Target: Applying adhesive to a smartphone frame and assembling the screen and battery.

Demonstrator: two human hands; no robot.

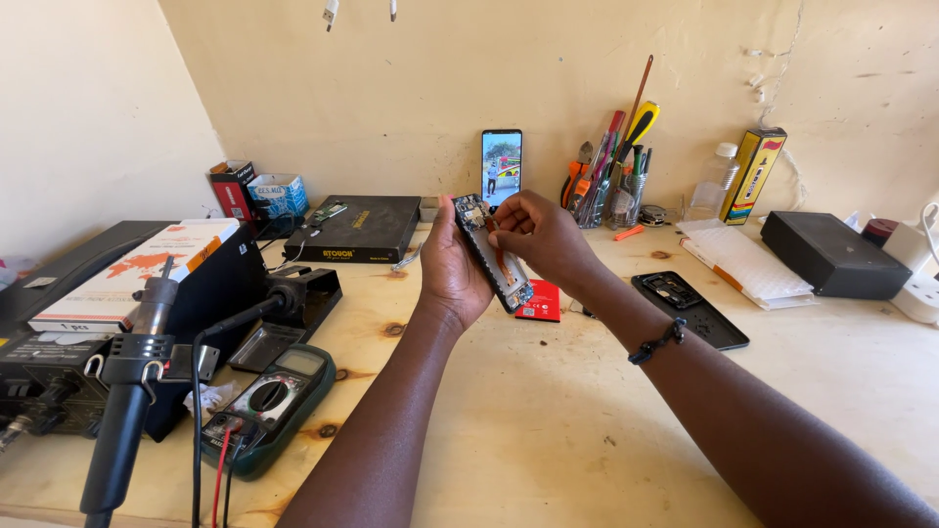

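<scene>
Fingers (504,227) of the right hand (543,240) pinching at the upper inner face of the opened phone (492,252), closed on a small part there; exact part too small to identify. Left hand (452,266) gripping the phone from behind, fingers wrapped on its far edge, holding it above the counter (548,411).

Step in hand, by judgement: working on the internals of the opened phone, back cover off, board and orange flex exposed. Next move likely calling for a steady left-hand grip and a fine, light pull or press at the top end, avoiding strain on the flex.

Orientation: long axis running from about 11 o'clock to 5 o'clock, top end pointing toward 11 o'clock, open face turning toward the right hand.

Surroundings: black back cover (690,308) lying at 3 o'clock of the phone, red card (541,301) just below it, second phone (502,166) leaning on the wall at 12 o'clock, multimeter (274,401) at 8 o'clock.
</scene>
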